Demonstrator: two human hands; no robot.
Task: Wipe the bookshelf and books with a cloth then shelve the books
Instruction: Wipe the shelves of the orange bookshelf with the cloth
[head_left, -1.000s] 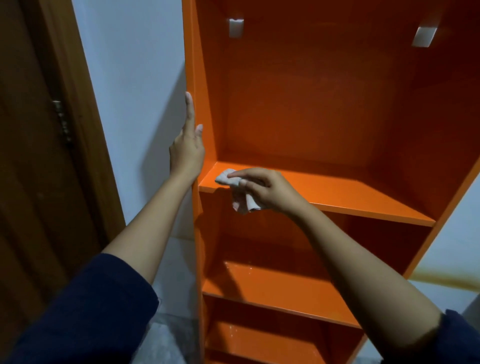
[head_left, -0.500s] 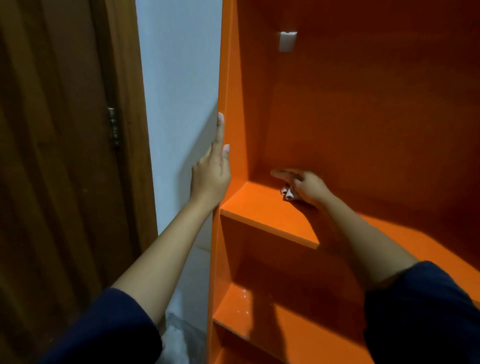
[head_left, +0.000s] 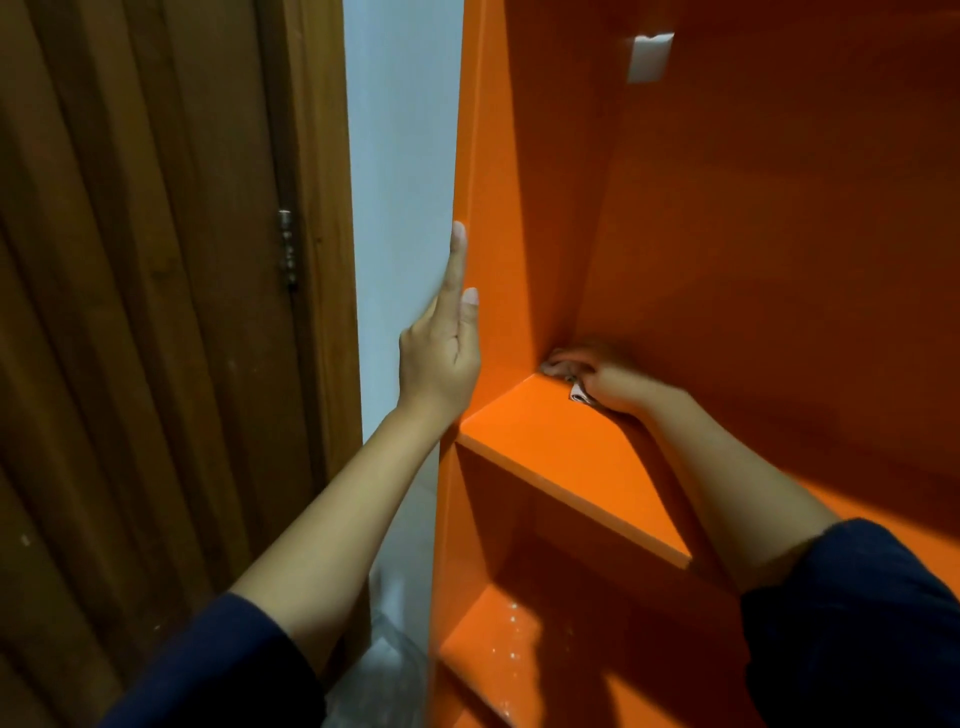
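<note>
An orange bookshelf (head_left: 701, 218) fills the right side of the view. My right hand (head_left: 605, 379) reaches deep into the back left corner of a shelf board (head_left: 561, 447) and grips a small white cloth (head_left: 577, 393), pressing it to the board. Only a bit of the cloth shows under the fingers. My left hand (head_left: 441, 348) lies flat with straight fingers against the outer face of the shelf's left side panel (head_left: 480, 218). No books are in view.
A brown wooden door (head_left: 145, 338) with a hinge (head_left: 287, 249) stands at the left, with a strip of pale wall (head_left: 400, 156) between it and the shelf. A lower shelf board (head_left: 519, 649) shines below. A crumpled clear plastic bag (head_left: 384, 670) lies on the floor.
My right hand has slid the cloth from the shelf's front left edge back into the rear left corner. The view has swung left and closer. My left hand stays on the side panel.
</note>
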